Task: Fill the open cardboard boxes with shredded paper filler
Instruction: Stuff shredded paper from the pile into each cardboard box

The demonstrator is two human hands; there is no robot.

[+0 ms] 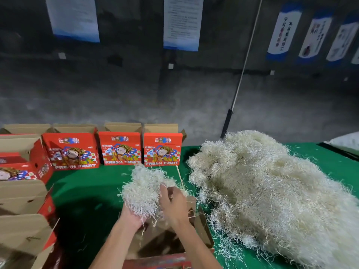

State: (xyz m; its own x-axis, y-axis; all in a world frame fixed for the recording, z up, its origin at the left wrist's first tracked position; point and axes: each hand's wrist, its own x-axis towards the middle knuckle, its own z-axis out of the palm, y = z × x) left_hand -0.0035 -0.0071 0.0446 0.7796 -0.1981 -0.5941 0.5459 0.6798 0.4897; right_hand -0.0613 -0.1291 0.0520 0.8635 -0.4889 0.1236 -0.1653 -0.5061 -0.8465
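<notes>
The fingers of the left hand [132, 217] curl up from below round a pale clump of shredded paper [144, 188], cupping it palm up; the fingertips themselves are buried in the strands. The right hand [172, 202] comes at the same clump from its right side, back of the hand toward the camera, fingers bent into the shreds and seeming to grip them. Both bare forearms reach up from the near edge of the table, converging over an open cardboard box [171, 237] that sits at that near edge, its brown flaps spread and its inside looking dark and mostly unfilled. The clump is held above the box's far rim, partly beyond it over the green table cover [87, 183]. The likely slip from here: loose strands hang off the clump's edges, so letting go this far forward would drop part of it onto the cover instead of inside, and a flap could catch the rest. To the right, a large heap of shredded paper [272, 191] covers much of the table toward the right edge, touching the box's right side. Along the far edge stand 3 red printed boxes [120, 148] marked "FRESH FRUIT", lids up. More open boxes [23, 200] crowd the left edge.
</notes>
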